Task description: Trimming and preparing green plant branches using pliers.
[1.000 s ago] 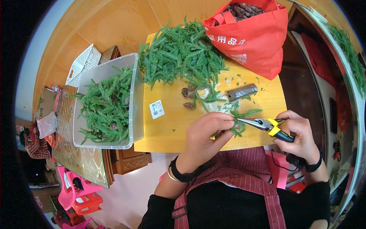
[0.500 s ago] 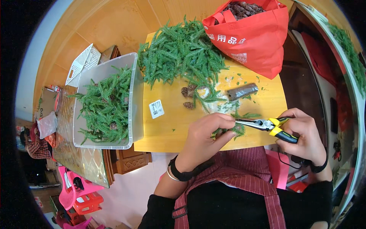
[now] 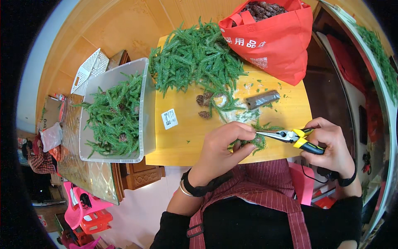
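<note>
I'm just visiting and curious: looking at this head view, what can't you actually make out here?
- Plier tips: hidden behind the left hand, so what they grip is unclear.
- Sprig: mostly covered by the left fingers.
- Sticker on the table: too small to make out.
- Bag: only the top of the brown contents shows; the rest is behind the red cloth.
- Right hand: its palm side faces away.

The table is the landmark. On its far left part lies a heap of sprigs; on its far right corner stands a bag with cones inside. Three loose cones lie mid-table, a roll to their right, a label to their left. Off the table's left edge, touching it, stands a bin with sprigs in it. Over the table's near edge, the left hand holds a sprig; the right hand, off the near right corner, holds pliers.
</note>
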### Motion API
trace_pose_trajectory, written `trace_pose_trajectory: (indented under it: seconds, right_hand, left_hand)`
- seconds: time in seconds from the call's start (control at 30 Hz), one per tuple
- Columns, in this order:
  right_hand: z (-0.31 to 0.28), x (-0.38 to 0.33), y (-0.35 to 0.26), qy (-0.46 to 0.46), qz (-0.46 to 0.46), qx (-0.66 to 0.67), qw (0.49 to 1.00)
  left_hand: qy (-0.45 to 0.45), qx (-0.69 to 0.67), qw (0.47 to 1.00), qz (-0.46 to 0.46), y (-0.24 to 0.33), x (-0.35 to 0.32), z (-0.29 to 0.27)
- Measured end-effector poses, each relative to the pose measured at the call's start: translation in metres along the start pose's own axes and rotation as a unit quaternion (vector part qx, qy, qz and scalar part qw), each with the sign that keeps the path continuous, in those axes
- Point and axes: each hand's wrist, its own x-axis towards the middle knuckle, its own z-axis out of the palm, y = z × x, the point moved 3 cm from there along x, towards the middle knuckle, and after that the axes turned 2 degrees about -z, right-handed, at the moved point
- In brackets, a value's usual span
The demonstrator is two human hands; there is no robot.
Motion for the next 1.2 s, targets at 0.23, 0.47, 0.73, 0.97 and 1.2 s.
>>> trace_pose_trajectory:
  seconds: [0.23, 0.47, 0.73, 0.97, 1.2]
  right_hand:
    - [-0.003, 0.0, 0.003, -0.008, -0.011, 0.006, 1.0]
    - [-0.008, -0.001, 0.02, -0.098, 0.069, 0.077, 0.99]
    - [-0.007, 0.001, 0.018, -0.093, 0.024, 0.091, 0.991]
    - [-0.003, 0.0, 0.015, -0.038, -0.004, 0.062, 0.997]
    - [-0.006, 0.003, 0.014, -0.085, 0.037, 0.083, 0.992]
  left_hand:
    - [-0.021, -0.016, 1.0, -0.014, -0.001, 0.002, -0.002]
    - [-0.054, -0.057, 0.997, 0.017, -0.009, 0.004, -0.001]
    - [-0.052, -0.048, 0.996, 0.046, -0.007, 0.006, 0.0]
    - [-0.015, 0.001, 0.998, 0.054, -0.006, 0.006, -0.001]
    - [-0.021, -0.011, 0.999, 0.029, -0.009, 0.009, -0.002]
